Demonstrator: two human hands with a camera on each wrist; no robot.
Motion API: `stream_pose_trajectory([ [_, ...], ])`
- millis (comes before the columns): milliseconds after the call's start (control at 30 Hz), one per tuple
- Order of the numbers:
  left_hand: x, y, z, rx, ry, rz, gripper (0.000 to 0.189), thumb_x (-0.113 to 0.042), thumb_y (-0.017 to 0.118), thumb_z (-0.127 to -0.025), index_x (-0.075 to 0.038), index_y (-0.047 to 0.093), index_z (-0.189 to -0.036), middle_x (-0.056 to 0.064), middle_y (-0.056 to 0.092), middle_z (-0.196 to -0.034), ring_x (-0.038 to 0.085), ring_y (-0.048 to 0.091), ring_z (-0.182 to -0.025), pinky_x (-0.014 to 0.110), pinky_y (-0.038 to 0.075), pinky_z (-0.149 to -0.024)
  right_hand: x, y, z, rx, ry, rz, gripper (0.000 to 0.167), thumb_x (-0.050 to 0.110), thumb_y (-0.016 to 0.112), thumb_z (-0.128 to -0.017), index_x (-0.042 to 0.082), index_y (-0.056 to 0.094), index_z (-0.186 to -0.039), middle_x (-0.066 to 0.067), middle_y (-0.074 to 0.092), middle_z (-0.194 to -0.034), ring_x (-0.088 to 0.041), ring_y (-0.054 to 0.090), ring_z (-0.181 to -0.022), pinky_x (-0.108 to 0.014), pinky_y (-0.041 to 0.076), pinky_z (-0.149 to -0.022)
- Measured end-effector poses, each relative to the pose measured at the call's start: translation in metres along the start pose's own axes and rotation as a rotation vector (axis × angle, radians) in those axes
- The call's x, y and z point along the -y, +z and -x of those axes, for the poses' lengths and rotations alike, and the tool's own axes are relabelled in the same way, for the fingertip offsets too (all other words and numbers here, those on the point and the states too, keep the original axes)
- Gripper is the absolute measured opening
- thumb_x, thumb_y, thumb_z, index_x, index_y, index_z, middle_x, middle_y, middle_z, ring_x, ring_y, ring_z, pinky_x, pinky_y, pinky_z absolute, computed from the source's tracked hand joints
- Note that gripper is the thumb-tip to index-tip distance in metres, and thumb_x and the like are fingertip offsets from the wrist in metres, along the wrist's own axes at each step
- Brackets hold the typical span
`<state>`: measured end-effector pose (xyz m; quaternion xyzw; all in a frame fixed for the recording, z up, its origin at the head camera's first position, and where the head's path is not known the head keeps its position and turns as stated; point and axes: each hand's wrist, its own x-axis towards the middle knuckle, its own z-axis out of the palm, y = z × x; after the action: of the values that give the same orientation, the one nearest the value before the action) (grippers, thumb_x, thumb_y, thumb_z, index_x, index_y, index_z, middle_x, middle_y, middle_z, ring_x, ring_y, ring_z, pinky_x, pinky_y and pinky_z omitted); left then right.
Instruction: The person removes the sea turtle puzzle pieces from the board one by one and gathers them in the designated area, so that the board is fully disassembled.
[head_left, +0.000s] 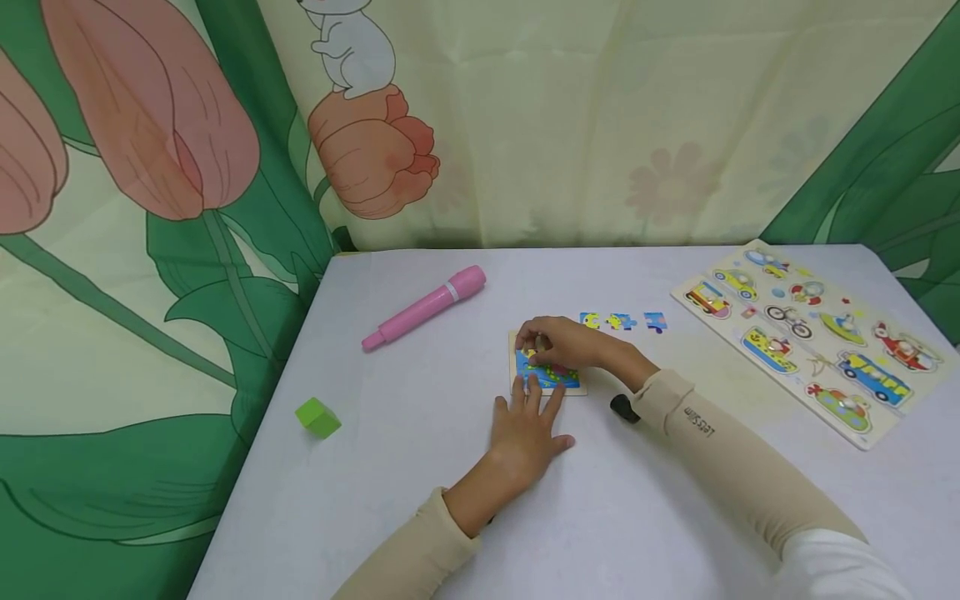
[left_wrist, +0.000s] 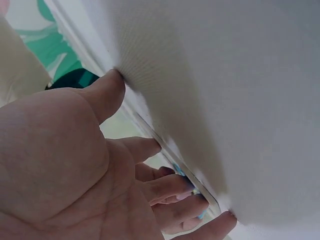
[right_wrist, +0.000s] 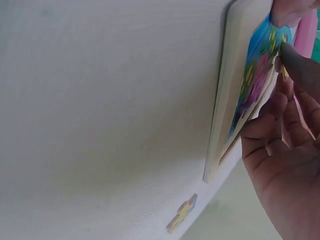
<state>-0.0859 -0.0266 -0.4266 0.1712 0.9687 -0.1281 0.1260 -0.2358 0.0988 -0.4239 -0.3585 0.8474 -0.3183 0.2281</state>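
A small jigsaw board (head_left: pixel 513 343) with a pale wooden frame and a blue, yellow and pink picture lies mid-table. Over its picture area, my right hand (head_left: pixel 564 342) pinches a small puzzle piece (right_wrist: pixel 285 73) between thumb and fingers; the fingers hide most of it. My left hand (head_left: pixel 521 446) is spread out, its fingertips at the board's near edge and its thumb out to the side. Three loose puzzle pieces, a yellow and blue one (head_left: pixel 589 320), another (head_left: pixel 622 322) and a blue one (head_left: pixel 656 322), lie in a row beyond the right hand.
A pink marker-shaped stick (head_left: pixel 424 308) lies at the back left, and a green cube (head_left: pixel 318 417) sits near the left edge. On the right is a large wooden vehicle puzzle board (head_left: pixel 813 342). A small black object (head_left: pixel 624 408) shows beneath the right wrist.
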Motion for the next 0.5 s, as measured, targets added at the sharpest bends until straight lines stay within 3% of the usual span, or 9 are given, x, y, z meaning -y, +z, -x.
stream_pose_trajectory([
  [300,0.0,-0.002,0.001,0.015,-0.002,0.043,0.075,-0.067,0.041,-0.101,-0.031,0.025,-0.164,0.009,0.033,-0.164,0.029,0.028,-0.152,0.045,0.04,-0.111,-0.002,0.003,0.008,-0.025,-0.023,-0.129,0.014,0.004,0.065,-0.101,0.008,0.068,-0.115,-0.005,0.064,-0.099,-0.02,0.06,-0.081,-0.032,0.053,-0.069],
  [500,0.0,-0.004,0.002,0.007,-0.004,0.065,0.074,-0.066,0.044,-0.101,-0.031,0.027,-0.164,0.009,0.034,-0.164,0.03,0.029,-0.151,0.046,0.04,-0.11,-0.003,-0.012,0.018,-0.17,-0.025,-0.092,0.015,0.007,0.068,-0.1,0.009,0.071,-0.115,-0.005,0.069,-0.105,-0.025,0.067,-0.094,-0.041,0.056,-0.082],
])
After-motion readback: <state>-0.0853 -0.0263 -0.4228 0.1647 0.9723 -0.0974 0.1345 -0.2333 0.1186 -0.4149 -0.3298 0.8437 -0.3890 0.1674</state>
